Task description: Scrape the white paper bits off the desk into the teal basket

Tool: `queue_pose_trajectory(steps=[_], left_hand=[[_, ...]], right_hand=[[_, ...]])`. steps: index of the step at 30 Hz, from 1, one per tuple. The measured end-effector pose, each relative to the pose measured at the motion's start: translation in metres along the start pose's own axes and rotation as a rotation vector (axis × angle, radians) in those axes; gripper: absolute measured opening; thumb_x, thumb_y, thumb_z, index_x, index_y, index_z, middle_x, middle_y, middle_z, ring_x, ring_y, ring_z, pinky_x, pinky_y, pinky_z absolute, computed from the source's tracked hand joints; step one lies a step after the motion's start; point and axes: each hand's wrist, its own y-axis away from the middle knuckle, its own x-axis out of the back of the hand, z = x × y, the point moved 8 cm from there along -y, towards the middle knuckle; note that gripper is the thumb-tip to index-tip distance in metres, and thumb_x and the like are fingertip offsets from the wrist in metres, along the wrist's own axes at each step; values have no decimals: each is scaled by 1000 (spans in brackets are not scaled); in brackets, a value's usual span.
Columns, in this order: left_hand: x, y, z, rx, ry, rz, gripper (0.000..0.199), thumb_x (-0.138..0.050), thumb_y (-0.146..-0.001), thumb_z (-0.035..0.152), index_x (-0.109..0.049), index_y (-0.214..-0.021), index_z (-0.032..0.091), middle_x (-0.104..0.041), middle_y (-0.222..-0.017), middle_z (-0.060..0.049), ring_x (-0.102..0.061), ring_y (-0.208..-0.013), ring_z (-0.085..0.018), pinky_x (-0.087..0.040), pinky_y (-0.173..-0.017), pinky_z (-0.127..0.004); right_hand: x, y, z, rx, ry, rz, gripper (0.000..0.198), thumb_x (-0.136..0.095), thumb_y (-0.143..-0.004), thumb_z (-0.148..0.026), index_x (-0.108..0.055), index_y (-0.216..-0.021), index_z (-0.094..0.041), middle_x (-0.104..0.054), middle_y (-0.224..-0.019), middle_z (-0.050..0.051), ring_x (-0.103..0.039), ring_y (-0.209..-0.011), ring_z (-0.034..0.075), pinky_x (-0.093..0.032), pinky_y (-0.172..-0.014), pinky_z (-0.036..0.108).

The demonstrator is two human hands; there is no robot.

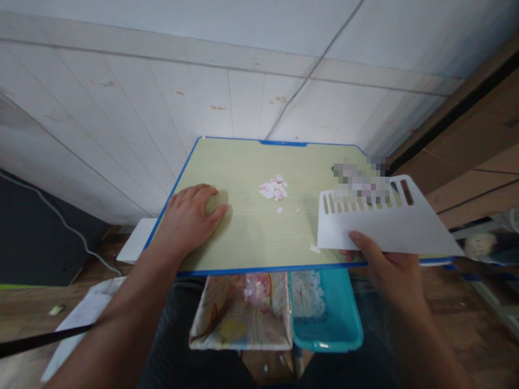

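Observation:
My left hand (192, 213) rests on the left part of a pale green table (239, 232) with a blue edge, fingers apart and holding nothing. In my right hand (389, 265) is a white slotted board (373, 232), gripped at its near edge with the thumb on top. The board has a row of long slots along its far side and is held over the table's right front. Between the hands lies a small heap of white and pinkish paper-like pieces (274, 188). A few loose pieces (315, 249) are scattered nearer the board.
Below the table's front edge sit a patterned cloth-lined bin (241, 341) with pinkish clear bags and a turquoise basket (344, 324) holding many white pieces. A blurred-out item (360, 178) is behind the board. A white panelled wall (194, 102) with a hanging cable borders the table's back.

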Motion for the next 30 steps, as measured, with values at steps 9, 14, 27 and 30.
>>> queue_pose_trajectory(steps=[9,14,27,30], left_hand=[[-1,1,-1,-15,-13,20,48,-64,-111,55,-77,-146,26,-80,-162,-14,-71,-157,-40,-51,-139,-58],[-2,1,-1,-24,-6,32,47,-65,-111,55,-77,-145,26,-81,-161,-14,-72,-156,-41,-52,-139,-60],[-2,0,-1,-37,6,30,48,-63,-111,58,-77,-145,26,-81,-160,-15,-72,-155,-41,-53,-137,-60],[-2,-1,0,-35,7,21,50,-62,-111,59,-77,-145,25,-81,-161,-16,-72,-155,-41,-52,-138,-59]], right_hand=[[-6,5,-3,-61,-63,-118,39,-93,-101,-54,-78,-73,-30,-82,-71,5,-78,-66,30,-70,-73,43],[-11,3,-5,-75,-61,-162,43,-95,-99,-59,-77,-71,-31,-82,-69,7,-79,-65,31,-70,-69,44],[-15,1,9,-160,-84,-245,48,-98,-92,-70,-80,-74,-30,-86,-75,10,-83,-67,34,-72,-70,47],[-11,-1,15,-175,-118,-231,45,-100,-91,-68,-81,-78,-29,-84,-72,8,-82,-67,33,-73,-70,47]])
